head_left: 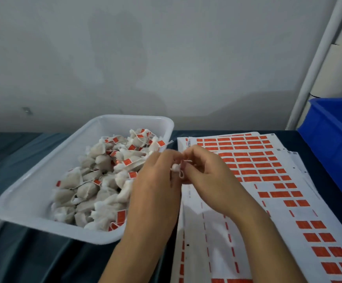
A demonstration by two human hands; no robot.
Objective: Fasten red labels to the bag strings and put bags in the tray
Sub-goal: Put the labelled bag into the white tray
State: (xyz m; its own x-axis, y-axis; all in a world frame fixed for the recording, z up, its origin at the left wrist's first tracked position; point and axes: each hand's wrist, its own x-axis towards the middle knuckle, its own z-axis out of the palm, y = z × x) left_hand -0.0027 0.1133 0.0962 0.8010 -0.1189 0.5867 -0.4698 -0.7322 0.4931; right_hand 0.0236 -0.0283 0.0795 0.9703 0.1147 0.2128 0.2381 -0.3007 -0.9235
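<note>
Left hand (155, 180) and right hand (204, 176), fingers curled in a close grip, pinch a small white bag's string (181, 172) between them.

Dark-clothed table (33, 260): tray (33, 193), label sheets (217, 242), blue bin (337, 144).

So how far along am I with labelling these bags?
Done: the white tray already holds a heap of bags with red labels on their strings. In hand: your left hand and right hand are working one bag's white string; no label shows on it. Left: the sheets still carry many red labels, though some rows are peeled off.
</note>
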